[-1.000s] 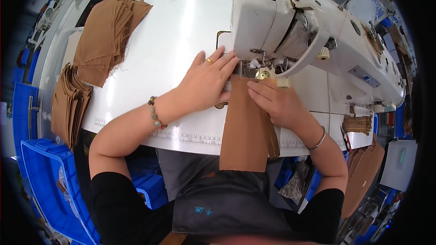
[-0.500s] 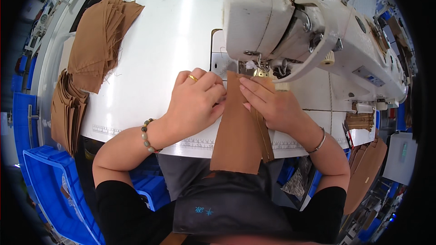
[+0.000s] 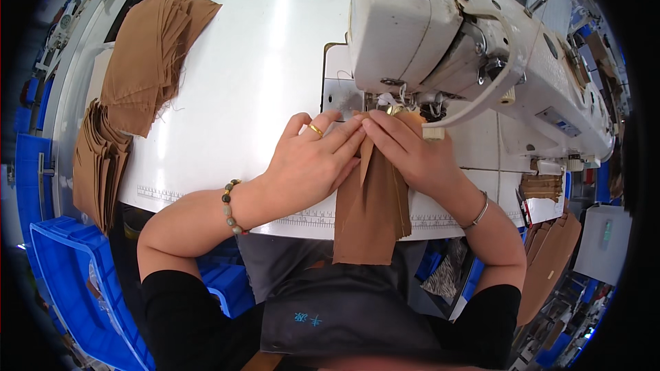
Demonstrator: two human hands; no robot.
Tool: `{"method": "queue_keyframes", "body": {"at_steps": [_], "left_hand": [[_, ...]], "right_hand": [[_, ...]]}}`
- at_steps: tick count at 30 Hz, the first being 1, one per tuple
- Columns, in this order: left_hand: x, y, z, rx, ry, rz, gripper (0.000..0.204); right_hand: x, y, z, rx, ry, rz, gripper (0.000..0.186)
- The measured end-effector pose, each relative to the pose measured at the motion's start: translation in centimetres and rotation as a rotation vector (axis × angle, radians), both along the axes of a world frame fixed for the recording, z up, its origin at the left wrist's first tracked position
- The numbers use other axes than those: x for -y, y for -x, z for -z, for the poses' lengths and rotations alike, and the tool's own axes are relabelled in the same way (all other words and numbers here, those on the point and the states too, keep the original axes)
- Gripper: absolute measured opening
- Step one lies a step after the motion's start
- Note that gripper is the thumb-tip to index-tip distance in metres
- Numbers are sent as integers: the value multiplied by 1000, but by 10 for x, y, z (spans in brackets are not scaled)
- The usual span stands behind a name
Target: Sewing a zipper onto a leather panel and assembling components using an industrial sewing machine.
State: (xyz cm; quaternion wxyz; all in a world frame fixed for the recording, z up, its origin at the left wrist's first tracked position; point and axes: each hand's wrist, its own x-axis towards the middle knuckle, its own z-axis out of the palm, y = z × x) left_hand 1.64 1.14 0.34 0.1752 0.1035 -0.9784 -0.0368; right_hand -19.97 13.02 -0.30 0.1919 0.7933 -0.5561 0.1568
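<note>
A brown fabric piece hangs over the table's front edge, its far end close to the needle area of a white sewing machine. My left hand, with a gold ring, is closed on the fabric's upper left edge, fingertips near the right hand's. My right hand grips the upper right side, fingers together on top. Between the hands the cloth is folded into a crease. A strip with a stitched-looking line runs down its right side. Both thumbs are largely hidden.
At the left lie a fanned stack of brown fabric pieces and a folded stack. Blue bins stand below the table's left side. A ruler strip follows the front edge. More brown pieces hang at the right.
My left hand has moved right, onto the fabric's upper edge beside my right hand. The cloth's upper left side is now folded inward. The whole view has shifted slightly.
</note>
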Motion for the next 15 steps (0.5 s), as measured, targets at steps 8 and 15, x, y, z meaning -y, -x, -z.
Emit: {"method": "queue_keyframes", "body": {"at_steps": [8,15], "left_hand": [[-3,1,2,25,24,-14,55],[-9,8,0,23,101,-62,53]], "right_hand": [[4,-4,5,55,-17,-76,37],[4,1,6,52,13,-84,37]]}}
